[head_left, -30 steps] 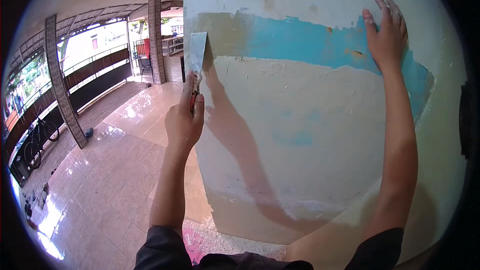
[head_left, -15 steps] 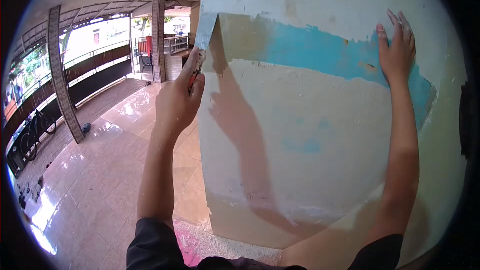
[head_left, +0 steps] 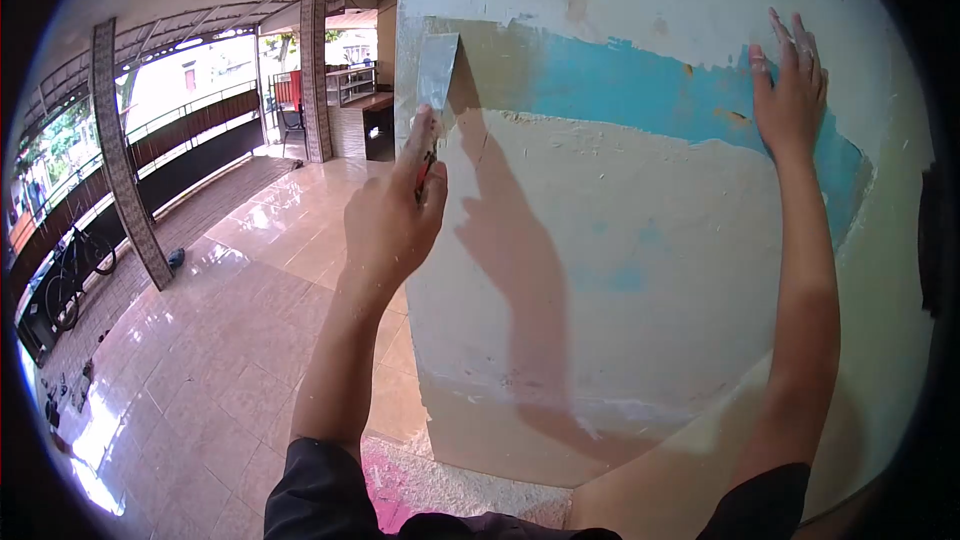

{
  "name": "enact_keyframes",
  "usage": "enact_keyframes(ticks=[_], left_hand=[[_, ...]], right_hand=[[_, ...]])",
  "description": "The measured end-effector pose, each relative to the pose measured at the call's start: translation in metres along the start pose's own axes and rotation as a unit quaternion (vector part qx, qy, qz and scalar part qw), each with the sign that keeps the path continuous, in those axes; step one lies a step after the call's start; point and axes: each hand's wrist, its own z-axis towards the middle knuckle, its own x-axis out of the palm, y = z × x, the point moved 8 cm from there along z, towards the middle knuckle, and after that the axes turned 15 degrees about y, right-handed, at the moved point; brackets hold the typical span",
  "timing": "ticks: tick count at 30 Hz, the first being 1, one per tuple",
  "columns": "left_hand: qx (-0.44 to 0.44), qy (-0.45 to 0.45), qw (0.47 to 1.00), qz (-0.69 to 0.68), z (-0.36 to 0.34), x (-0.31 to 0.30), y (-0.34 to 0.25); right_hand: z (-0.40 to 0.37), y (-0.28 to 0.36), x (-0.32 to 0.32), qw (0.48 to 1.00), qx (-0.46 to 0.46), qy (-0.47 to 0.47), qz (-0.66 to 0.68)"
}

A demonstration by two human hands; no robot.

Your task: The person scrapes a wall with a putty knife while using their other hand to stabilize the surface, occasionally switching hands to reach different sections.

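My left hand [head_left: 400,215] is closed round the handle of a putty knife [head_left: 437,70], index finger stretched along it towards the blade. The broad metal blade points up and lies at the left end of a stripped band on the wall [head_left: 620,210]. This band shows olive paint [head_left: 490,68] at its left and bright blue paint [head_left: 620,90] further right, with ragged pale edges above and below. My right hand [head_left: 792,105] rests with fingers spread against the wall at the band's right part. A shadow of my left arm falls on the wall below the blade.
The wall's left edge borders a shiny tiled floor [head_left: 230,340]. Pale debris and a pink patch [head_left: 385,485] lie at the wall's foot. Further off stand pillars [head_left: 315,80], a bicycle [head_left: 75,275], a dark railing [head_left: 200,160] and a counter [head_left: 375,105].
My left hand and the putty knife have moved right, from the wall's left edge onto the wall face, so more of the blade shows. My right hand has stayed at nearly the same place.
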Motion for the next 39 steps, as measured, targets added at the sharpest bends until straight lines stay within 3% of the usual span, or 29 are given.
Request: enact_keyframes(ticks=[4, 8, 14, 16, 24, 32, 39], left_hand=[[-0.032, 0.036, 0.999, -0.009, 0.012, -0.013, -0.01], [0.04, 0.011, 0.999, -0.017, -0.006, 0.008, -0.022], [-0.024, 0.073, 0.997, -0.014, 0.006, -0.006, -0.045], [0.021, 0.032, 0.999, -0.006, -0.002, 0.007, -0.048], [0.037, 0.025, 0.999, -0.006, 0.004, 0.004, -0.05], [0.048, 0.004, 0.999, -0.024, 0.009, 0.0, -0.055], [0.018, -0.01, 1.0, 0.01, 0.009, 0.006, -0.023]], right_hand=[[0.0, 0.001, -0.002, 1.0, 0.003, 0.004, 0.001], [-0.002, 0.001, -0.003, 1.0, 0.008, 0.009, 0.005], [-0.001, 0.002, -0.003, 1.0, 0.009, 0.005, 0.008], [-0.002, 0.001, -0.003, 1.0, 0.018, 0.011, 0.014], [-0.001, 0.0, -0.002, 1.0, 0.014, 0.006, 0.021], [-0.002, 0.001, -0.003, 1.0, 0.008, 0.004, 0.026], [-0.003, 0.001, -0.003, 1.0, 0.005, -0.002, 0.02]])
